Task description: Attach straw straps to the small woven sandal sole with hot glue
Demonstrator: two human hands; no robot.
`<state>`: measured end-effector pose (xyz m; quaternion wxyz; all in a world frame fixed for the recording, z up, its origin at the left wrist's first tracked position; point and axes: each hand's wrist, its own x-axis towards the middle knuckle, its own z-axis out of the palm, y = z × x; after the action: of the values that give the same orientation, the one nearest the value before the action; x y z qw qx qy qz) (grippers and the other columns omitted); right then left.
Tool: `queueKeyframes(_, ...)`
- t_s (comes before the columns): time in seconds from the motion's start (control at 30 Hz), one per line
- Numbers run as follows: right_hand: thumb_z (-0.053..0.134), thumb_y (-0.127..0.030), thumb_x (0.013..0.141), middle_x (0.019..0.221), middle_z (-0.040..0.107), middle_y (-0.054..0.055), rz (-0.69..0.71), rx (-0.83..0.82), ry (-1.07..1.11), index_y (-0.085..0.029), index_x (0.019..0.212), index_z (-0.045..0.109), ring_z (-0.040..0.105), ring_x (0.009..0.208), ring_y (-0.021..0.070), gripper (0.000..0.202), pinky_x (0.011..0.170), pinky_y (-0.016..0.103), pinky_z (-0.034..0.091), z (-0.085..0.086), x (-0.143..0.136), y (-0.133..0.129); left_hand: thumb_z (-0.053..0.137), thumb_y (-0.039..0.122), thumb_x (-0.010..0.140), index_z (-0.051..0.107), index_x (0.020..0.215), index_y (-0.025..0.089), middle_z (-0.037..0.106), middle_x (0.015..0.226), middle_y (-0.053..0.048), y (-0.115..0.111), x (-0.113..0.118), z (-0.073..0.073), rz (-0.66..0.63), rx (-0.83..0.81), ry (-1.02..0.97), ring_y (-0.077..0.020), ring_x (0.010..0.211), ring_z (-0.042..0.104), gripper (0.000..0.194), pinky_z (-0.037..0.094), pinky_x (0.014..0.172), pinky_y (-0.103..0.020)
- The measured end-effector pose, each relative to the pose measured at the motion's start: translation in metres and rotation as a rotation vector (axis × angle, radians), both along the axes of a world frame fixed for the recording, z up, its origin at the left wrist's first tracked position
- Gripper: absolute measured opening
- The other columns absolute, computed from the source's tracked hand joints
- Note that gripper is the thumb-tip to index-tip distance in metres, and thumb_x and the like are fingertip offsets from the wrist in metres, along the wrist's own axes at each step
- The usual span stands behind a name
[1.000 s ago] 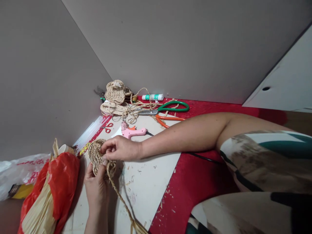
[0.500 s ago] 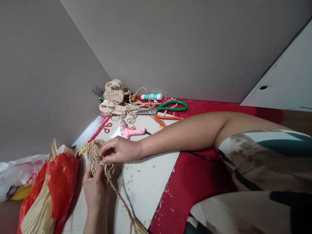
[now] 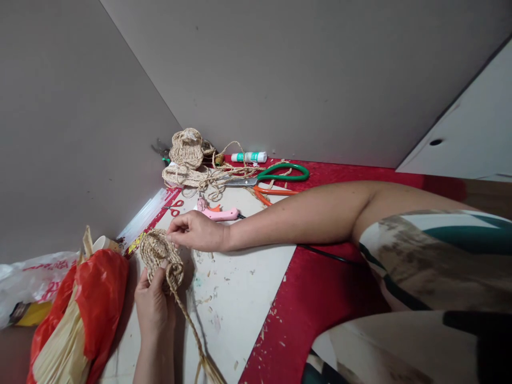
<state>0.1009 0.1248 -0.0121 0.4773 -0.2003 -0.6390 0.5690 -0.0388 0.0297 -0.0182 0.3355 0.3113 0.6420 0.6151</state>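
Your right hand (image 3: 198,232) shifts off the middle of the braided straw coil (image 3: 155,249).
Your left hand (image 3: 152,300) grips the coil, thumb on top, above the white board (image 3: 236,293), between the red plastic bag (image 3: 107,282) and the pink glue gun (image 3: 224,214). The right's curled fingers now sit by the edge (whether they pinch a strand, I cannot tell), leaving the middle uncovered and the left apparently doing the steadying.

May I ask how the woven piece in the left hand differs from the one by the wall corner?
The held woven piece is in the left hand; the corner woven piece is untouched. The held woven piece shows curving coils; the corner woven piece has nearly straight rows midway. Both are straw-coloured.
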Motion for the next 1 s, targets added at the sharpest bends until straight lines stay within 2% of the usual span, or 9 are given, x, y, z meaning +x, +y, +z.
queueKeyframes(0.2,0.059,-0.01,0.08,0.057,0.056,-0.002,0.0,-0.047,-0.013,-0.013,0.064,0.056,0.048,0.055,0.007,0.016,0.057,0.021,0.039,0.009,0.004,0.002,0.083,0.03,0.058,0.06,0.111,0.022,0.071,0.084,0.0,0.0,-0.01,-0.002,0.014,-0.083,0.263,-0.0142,0.066,0.065,0.058,0.049,0.063,-0.025)
queueKeyframes(0.37,0.056,-0.012,0.081,0.059,0.057,-0.002,-0.015,-0.129,-0.016,-0.014,0.066,0.054,0.048,0.051,0.0062,0.015,0.052,0.02,0.04,0.045,0.02,0.003,0.08,0.035,0.059,0.055,0.121,0.022,0.066,0.08,-0.002,0.005,-0.023,-0.006,-0.018,-0.166,0.44,-0.0167,0.062,0.062,0.069,0.046,0.058,-0.028)
queueKeyframes(0.47,0.053,-0.013,0.082,0.064,0.059,-0.001,-0.053,-0.058,-0.177,-0.014,0.069,0.054,0.047,0.051,0.0059,0.013,0.051,0.02,0.04,0.071,0.039,0.003,0.077,0.038,0.058,0.053,0.124,0.022,0.063,0.087,-0.002,0.01,-0.031,-0.012,-0.023,-0.17,0.517,-0.018,0.071,0.061,0.071,0.047,0.063,-0.03)
queueKeyframes(0.53,0.052,-0.011,0.081,0.067,0.061,0.001,-0.073,0.138,-0.387,-0.013,0.069,0.056,0.05,0.056,0.0074,0.012,0.055,0.021,0.04,0.08,0.053,0.005,0.076,0.039,0.057,0.053,0.123,0.021,0.061,0.095,-0.004,0.012,-0.035,-0.015,-0.011,-0.163,0.576,-0.019,0.08,0.059,0.072,0.047,0.068,-0.031)
queueKeyframes(0.63,0.057,-0.019,0.079,0.071,0.064,0.004,-0.117,0.547,-0.828,-0.013,0.07,0.063,0.052,0.063,0.0115,0.012,0.058,0.026,0.035,0.074,0.073,0.01,0.075,0.04,0.054,0.06,0.107,0.019,0.061,0.095,-0.005,0.015,-0.038,-0.014,0.007,-0.186,0.667,-0.0207,0.082,0.058,0.058,0.047,0.071,-0.033)
queueKeyframes(0.7,0.058,-0.029,0.082,0.078,0.067,0.009,-0.118,0.671,-1.145,-0.012,0.08,0.068,0.055,0.068,0.016,0.02,0.058,0.029,0.033,0.063,0.083,0.014,0.074,0.04,0.054,0.064,0.089,0.019,0.061,0.083,-0.004,0.015,-0.04,-0.012,0.0,-0.227,0.722,-0.0216,0.076,0.057,0.042,0.046,0.068,-0.034)
queueKeyframes(0.77,0.056,-0.035,0.084,0.086,0.069,0.014,-0.135,0.701,-1.337,-0.011,0.089,0.07,0.058,0.073,0.0203,0.028,0.058,0.03,0.032,0.052,0.091,0.016,0.073,0.041,0.053,0.064,0.075,0.019,0.06,0.072,-0.003,0.014,-0.04,-0.008,-0.024,-0.268,0.768,-0.0217,0.069,0.055,0.031,0.044,0.064,-0.034)
queueKeyframes(0.83,0.055,-0.036,0.084,0.09,0.069,0.017,-0.167,0.691,-1.399,-0.01,0.093,0.07,0.06,0.076,0.0232,0.031,0.059,0.031,0.033,0.047,0.099,0.019,0.072,0.042,0.054,0.064,0.067,0.02,0.06,0.065,-0.002,0.013,-0.04,-0.004,-0.056,-0.304,0.803,-0.0209,0.063,0.054,0.027,0.042,0.06,-0.032)
queueKeyframes(1.0,0.048,-0.03,0.087,0.1,0.068,0.019,-0.362,0.66,-1.457,-0.009,0.098,0.068,0.061,0.085,0.0266,0.031,0.063,0.033,0.037,0.054,0.134,0.029,0.071,0.046,0.057,0.065,0.064,0.02,0.056,0.053,0.001,0.012,-0.04,0.002,-0.088,-0.398,0.853,-0.018,0.051,0.048,0.028,0.034,0.051,-0.03)
